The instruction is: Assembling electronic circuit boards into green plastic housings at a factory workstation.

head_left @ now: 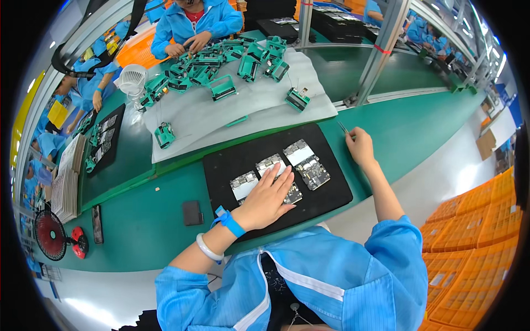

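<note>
Three circuit boards lie on a black mat in front of me: a right board, a middle board and a left board. Each carries a pale panel. My left hand rests over the middle board with its fingers stretched out, hiding much of it and part of the left one. A blue strap and a pale bangle circle that wrist. Off the mat's right edge, my right hand is closed around thin metal tweezers, whose tips point away from me to the left.
Beyond the black mat, a white sheet bears a heap of green fixtures, where a person works. A dark square object, a phone and a fan occupy the left. Orange crates stand at right.
</note>
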Demonstrator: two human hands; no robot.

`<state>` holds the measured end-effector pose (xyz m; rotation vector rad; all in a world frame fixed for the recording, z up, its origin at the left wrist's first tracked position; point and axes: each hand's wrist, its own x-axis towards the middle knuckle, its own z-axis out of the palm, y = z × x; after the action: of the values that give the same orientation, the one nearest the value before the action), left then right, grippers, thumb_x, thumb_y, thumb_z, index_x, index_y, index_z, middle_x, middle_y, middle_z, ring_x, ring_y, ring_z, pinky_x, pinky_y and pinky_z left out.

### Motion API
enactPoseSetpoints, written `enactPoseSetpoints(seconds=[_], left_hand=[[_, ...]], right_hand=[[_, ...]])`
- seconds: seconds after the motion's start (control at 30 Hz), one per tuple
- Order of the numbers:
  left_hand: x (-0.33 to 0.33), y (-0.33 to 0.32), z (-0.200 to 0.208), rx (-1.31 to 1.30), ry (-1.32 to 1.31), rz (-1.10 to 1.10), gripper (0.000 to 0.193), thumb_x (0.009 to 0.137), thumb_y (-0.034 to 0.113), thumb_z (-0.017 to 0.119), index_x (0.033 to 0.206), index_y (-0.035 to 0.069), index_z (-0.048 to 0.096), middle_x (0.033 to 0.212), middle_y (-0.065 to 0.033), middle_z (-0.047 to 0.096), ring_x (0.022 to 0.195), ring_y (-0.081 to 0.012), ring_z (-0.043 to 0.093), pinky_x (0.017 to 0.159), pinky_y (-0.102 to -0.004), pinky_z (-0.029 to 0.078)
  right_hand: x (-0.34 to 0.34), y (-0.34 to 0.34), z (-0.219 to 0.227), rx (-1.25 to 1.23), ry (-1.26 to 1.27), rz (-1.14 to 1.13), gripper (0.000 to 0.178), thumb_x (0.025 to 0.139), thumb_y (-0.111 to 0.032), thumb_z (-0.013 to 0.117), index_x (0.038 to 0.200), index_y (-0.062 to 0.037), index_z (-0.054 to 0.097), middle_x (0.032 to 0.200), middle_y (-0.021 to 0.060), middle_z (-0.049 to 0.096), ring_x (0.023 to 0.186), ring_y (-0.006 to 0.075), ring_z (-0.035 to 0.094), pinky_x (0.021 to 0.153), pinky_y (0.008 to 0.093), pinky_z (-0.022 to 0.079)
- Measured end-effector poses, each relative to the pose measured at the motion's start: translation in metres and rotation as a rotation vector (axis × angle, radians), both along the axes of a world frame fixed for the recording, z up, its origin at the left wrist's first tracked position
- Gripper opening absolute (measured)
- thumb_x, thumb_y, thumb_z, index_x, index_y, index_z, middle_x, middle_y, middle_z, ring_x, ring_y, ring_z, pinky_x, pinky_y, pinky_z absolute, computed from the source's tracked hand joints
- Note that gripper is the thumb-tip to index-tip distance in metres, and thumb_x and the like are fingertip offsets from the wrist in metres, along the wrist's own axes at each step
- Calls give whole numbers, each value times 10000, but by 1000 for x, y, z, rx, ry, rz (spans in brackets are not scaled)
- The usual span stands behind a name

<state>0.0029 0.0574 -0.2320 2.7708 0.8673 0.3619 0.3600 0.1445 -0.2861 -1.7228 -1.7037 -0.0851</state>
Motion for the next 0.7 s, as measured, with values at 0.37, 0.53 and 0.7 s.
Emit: enactPoseSetpoints(seconds=[0.37,0.53,0.7], left_hand=[[31,13,-8,23,-94,139,826,867,467,672,1423,-74,388,1484,-280,368,1415,-423,307,1181,-506,226],[29,18,-10,27,-165,137,812,838,458,705,1391,-70,432,1453,-273,412,1387,-422,351,1175,-511,239],[29,20,-9,6,-165,138,806,828,461,714,1383,-60,447,1450,-268,419,1382,-415,363,1173,-511,247]], right_hand=[[-129,-68,53,-152,-101,478,385,874,-86,594,1253,-21,614,806,177,642,726,346,663,652,442,542],[-132,-62,46,-206,-118,430,376,905,-82,553,1271,-14,601,826,177,636,723,360,643,649,447,519],[-135,-62,46,-224,-102,404,377,904,-75,550,1273,-12,600,834,184,642,732,364,645,655,454,519]])
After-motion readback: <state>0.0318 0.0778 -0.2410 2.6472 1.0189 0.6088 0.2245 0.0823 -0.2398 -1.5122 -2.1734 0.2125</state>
